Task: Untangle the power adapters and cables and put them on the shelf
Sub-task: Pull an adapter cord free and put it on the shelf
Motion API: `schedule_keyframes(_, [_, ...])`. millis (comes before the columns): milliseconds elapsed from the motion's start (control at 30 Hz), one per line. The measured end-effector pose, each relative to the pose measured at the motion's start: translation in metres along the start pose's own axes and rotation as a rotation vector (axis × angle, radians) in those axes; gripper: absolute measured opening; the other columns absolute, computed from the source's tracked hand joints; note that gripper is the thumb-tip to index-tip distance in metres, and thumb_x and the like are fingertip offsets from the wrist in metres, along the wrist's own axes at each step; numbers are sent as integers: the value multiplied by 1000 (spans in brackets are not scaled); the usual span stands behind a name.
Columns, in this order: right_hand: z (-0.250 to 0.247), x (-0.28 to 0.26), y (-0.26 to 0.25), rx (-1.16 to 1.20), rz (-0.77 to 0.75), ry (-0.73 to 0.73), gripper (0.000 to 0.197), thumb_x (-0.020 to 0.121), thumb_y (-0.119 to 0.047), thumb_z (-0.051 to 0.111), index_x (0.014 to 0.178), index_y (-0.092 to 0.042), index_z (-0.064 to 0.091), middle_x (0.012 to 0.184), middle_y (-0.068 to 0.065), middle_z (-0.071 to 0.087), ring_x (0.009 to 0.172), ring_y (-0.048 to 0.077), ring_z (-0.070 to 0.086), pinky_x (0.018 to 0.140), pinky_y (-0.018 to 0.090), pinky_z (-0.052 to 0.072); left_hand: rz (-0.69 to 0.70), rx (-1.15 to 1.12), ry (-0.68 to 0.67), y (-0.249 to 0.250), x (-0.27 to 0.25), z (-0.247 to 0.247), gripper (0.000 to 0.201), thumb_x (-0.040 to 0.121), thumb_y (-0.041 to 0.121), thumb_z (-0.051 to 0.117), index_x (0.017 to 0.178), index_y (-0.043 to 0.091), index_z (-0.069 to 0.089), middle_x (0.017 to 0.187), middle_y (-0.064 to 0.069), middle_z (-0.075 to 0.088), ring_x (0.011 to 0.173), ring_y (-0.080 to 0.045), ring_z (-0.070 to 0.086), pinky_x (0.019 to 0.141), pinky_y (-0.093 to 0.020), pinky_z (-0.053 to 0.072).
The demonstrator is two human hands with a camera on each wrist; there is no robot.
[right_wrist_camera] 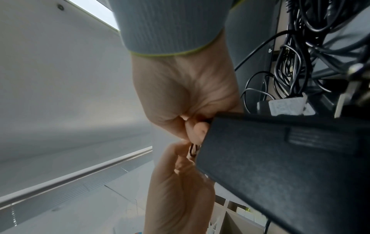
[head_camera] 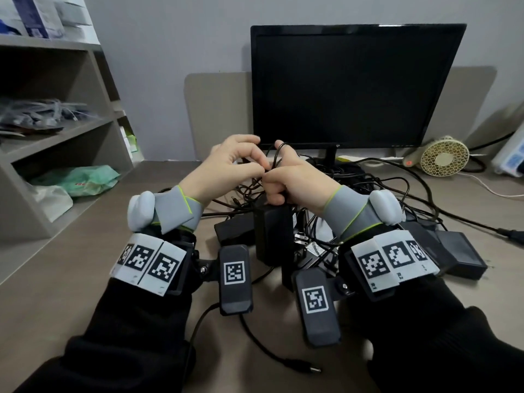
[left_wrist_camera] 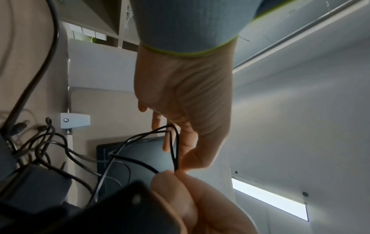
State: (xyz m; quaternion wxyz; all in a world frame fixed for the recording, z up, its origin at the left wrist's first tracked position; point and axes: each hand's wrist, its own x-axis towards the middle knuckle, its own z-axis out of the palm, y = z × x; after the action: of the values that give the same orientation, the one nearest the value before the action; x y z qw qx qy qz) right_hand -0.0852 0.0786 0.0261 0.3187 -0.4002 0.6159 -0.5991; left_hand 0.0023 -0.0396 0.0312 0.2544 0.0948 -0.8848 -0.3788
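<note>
Pinching cable (head_camera: 279,154) loops with both hands: left hand (head_camera: 232,163), right hand (head_camera: 295,180) also gripping adapter (head_camera: 273,231). Feeding loops through slowly, avoiding tightening knot.

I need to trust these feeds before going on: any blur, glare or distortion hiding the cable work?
Head view: sharp, evenly lit, wide-angle bending at the edges; both hands, left hand and right hand, pinch the thin cable clearly. Left wrist view: soft, with a bright ceiling light. Right wrist view: the close adapter blocks much of the frame and looks blurred.
</note>
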Motion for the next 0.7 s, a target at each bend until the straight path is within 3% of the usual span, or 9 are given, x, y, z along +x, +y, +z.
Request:
schedule_keyframes(67, [-3,-4,-4,3,-11,-22,76,92,9,35,150,-17,-7,39,-9,31,36,7,28,44,22,27,-10,20,-16,-5,0,-1,16,52,50,57,65,42,65,100,19,56,110,-10,52,106,-38,36])
schedule_keyframes(133, [-7,-8,-11,7,-36,-24,66,92,10,33,148,-13,6,43,-7,30,37,7,27,41,20,26,-29,67,-27,-10,0,-2,25,56,47,63,69,27,66,79,15,55,85,-11,53,90,-32,44])
schedule_keyframes(200, [-16,-15,-21,-2,-77,3,47,93,11,34,136,-5,29,50,-5,28,40,5,27,40,18,25,-41,-5,30,-14,0,-6,35,67,41,68,73,6,66,69,5,54,71,-9,47,74,-26,39])
schedule_keyframes(233, [-21,-17,-25,-6,-101,19,35,93,11,35,125,-3,39,52,-5,28,40,4,26,40,17,24,-39,-52,90,-15,-1,-10,32,75,35,70,70,3,65,64,4,54,66,-7,46,69,-21,37])
schedule_keyframes(333, [-36,-22,-31,-39,-163,69,20,93,8,40,99,-11,41,46,-10,32,37,1,27,51,25,23,-12,-100,235,-15,-4,-26,29,89,13,61,62,3,58,61,1,59,57,0,49,62,-12,36])
schedule_keyframes(433, [-39,-21,-31,-83,-199,83,23,93,5,43,87,-16,36,42,-15,34,36,2,26,56,29,24,8,-116,308,-18,-5,-34,31,89,8,60,59,6,52,50,4,59,48,1,50,58,-14,40])
schedule_keyframes(500, [-39,-22,-31,-133,-231,103,18,94,2,46,90,-15,44,42,-16,35,38,2,27,55,26,31,0,-110,365,-21,-6,-37,33,86,10,64,57,10,49,41,7,48,42,-4,45,54,-19,42])
schedule_keyframes(600, [-42,-23,-32,-179,-293,153,20,94,0,46,102,-14,58,44,-16,37,41,2,31,53,19,36,-14,-87,445,-32,-8,-43,37,81,14,72,56,12,45,38,12,40,39,-2,35,44,-13,32])
schedule_keyframes(700, [-44,-21,-33,-187,-356,224,23,93,1,45,102,-12,61,47,-15,36,43,2,30,50,17,35,-40,-26,476,-46,-12,-47,38,79,23,75,57,11,46,42,9,39,43,-7,32,46,-19,28])
